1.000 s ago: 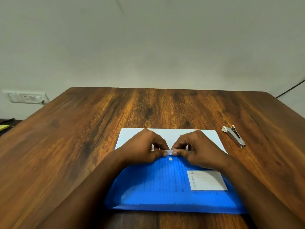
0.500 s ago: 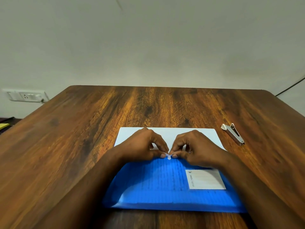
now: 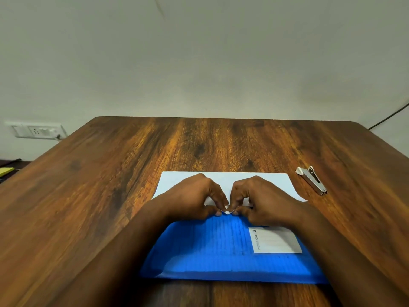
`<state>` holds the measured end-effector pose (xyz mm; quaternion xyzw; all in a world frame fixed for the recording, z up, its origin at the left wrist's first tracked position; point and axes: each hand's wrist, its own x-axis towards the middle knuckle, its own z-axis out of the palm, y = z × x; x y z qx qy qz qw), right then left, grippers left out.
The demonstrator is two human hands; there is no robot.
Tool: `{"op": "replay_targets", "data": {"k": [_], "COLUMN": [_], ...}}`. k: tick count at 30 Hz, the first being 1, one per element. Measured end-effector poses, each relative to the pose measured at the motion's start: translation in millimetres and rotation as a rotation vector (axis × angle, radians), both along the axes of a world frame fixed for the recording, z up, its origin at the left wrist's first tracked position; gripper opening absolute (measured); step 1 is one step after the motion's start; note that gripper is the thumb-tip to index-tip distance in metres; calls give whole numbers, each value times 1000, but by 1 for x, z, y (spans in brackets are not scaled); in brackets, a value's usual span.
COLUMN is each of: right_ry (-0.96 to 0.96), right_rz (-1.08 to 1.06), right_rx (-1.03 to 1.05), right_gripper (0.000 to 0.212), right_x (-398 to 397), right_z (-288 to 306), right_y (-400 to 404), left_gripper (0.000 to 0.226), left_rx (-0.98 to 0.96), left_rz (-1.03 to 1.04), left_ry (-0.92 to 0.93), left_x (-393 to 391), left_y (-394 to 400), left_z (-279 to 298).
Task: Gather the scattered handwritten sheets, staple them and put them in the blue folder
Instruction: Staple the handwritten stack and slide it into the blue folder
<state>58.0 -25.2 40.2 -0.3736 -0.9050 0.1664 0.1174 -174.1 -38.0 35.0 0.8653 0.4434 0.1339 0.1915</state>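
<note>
Folder (image 3: 221,251), blue, lies flat at lower centre of the frame on the wooden table (image 3: 110,185), its white label (image 3: 276,240) toward the right. Sheets (image 3: 223,179) show as a white rectangle extending beyond the folder's far edge, centre of frame; whether they are partly tucked in or merely lying under the hands cannot be told, nor is any staple visible. Left hand (image 3: 194,196) and right hand (image 3: 265,200) meet at the middle of the folder's far edge, fingers curled, thumb and forefinger tips of both pinching a small white tab or snap piece (image 3: 227,211) there; what exactly it is stays too small to resolve. Stapler (image 3: 312,180), silver, rests well apart at right of centre, untouched. Wall socket (image 3: 36,130) at far left, a yellow pad (image 3: 5,171) at the left edge. Judgement: step in hand looks like working the folder's closure at the flap, so the task is near its end. Risks: if the sheets are not fully seated, closing the flap would crease or trap their far margin; pinching so small a tab with both hands could let it slip, or tear the flap; pulling toward the body could drag the light folder across the smooth table, since nothing else anchors it.
</note>
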Motion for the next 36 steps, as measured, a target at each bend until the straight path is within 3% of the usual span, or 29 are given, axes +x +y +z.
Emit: {"op": "replay_targets", "data": {"k": [13,16,20,24,29,33,36], "right_ry": [-180,-212,-117,37,94,-35,-66], "right_rz": [31,21,-108,-268,-675,-920,-938], "right_rx": [202,258,185,50,148,112,52], "right_gripper": [26,35,36,33,57,88,90], "right_x": [0,-1,4,13,33,50,54], "right_z": [5,2,-8,-10,-14,-14,-14], "right_y": [-33,-43,-48,-46,-40,-39,-42], "left_gripper": [35,39,37,42,57,76,82], "left_rx": [221,233,205,217,354,281,191], "left_rz": [-58,-6,89,309,822,1046,1094], "left_ry": [226,163,-5,-135,-196,-48,13], "left_x": [12,9,0,-9,-31,-53,-61], "left_y": [-30,-41,-57,-67,-73,-69,-66], "left_z": [6,-1,-21,-24,-24,-29,-34]}}
